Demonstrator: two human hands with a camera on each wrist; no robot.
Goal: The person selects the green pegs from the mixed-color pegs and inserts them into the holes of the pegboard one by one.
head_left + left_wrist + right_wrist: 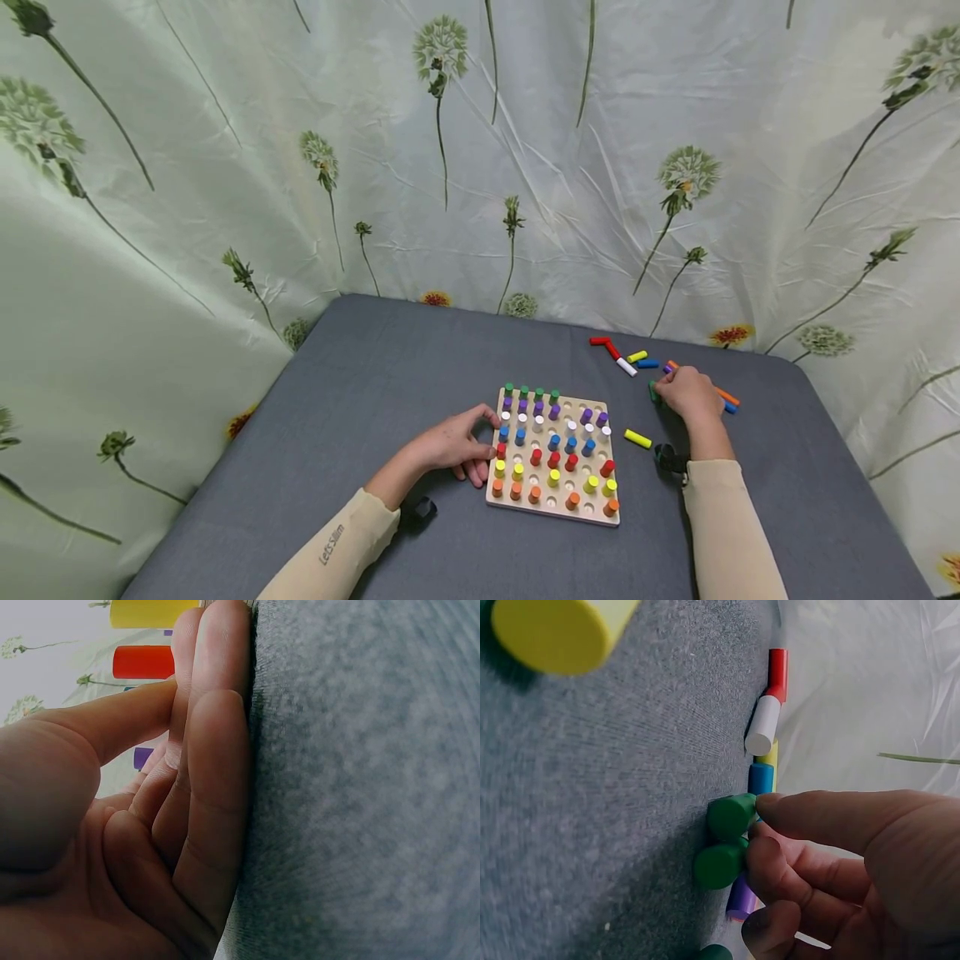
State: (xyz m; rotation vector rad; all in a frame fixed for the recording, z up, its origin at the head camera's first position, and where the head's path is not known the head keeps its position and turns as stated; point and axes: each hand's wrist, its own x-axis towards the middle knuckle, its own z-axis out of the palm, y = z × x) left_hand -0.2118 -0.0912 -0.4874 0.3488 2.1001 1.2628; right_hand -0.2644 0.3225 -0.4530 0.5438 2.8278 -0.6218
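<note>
Grey worktop (420,358): left hand (452,447) touches pegboard (553,510); right hand (690,393) pinches a green peg (730,817), likely light, stiff, best gripped mid-barrel.

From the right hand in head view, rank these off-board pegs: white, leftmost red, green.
1. Green pegs: at the fingertips of the right hand.
2. White peg: back and left.
3. Leftmost red peg: farther back and left.

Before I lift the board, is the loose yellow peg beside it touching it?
Apart. The head view shows grey cloth between the loose yellow peg and the board.
</note>
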